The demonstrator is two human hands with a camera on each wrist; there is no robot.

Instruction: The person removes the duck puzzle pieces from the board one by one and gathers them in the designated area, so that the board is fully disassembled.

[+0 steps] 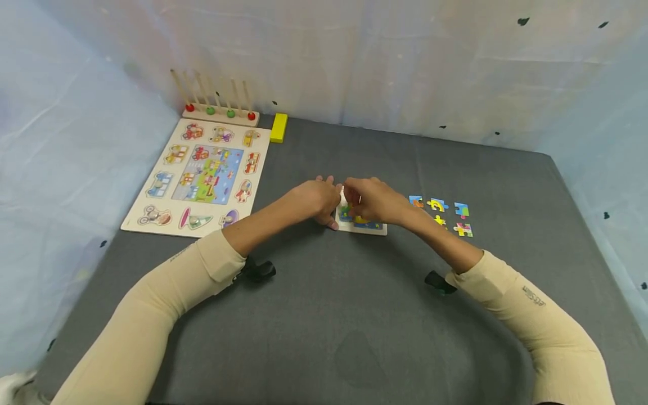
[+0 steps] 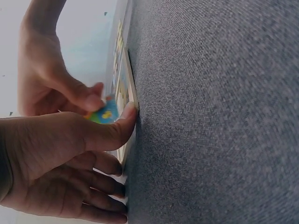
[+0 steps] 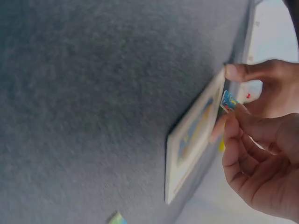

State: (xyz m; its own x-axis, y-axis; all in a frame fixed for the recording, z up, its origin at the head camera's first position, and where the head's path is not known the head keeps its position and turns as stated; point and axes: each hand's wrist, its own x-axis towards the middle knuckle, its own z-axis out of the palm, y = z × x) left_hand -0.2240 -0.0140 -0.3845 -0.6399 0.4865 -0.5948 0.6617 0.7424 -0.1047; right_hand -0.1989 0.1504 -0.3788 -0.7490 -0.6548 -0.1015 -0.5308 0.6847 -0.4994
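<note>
A small wooden puzzle board (image 1: 361,229) with a pale rim lies flat on the grey table. My left hand (image 1: 319,202) holds it at its left end; the thumb touches the near corner and a finger bears on the far side, while other fingers rest on the table. In the right wrist view, my right hand (image 3: 261,154) pinches a blue jigsaw piece (image 3: 229,100) with yellow marks between thumb and fingers. That piece is raised at the board's left end, tilted. In the head view the right hand (image 1: 377,201) covers part of the board.
Several loose jigsaw pieces (image 1: 437,205) lie to the right of the board. At the left sits a large peg puzzle (image 1: 260,188), with a rod stand (image 1: 220,115) behind it. A yellow block (image 1: 279,127) lies near the back wall.
</note>
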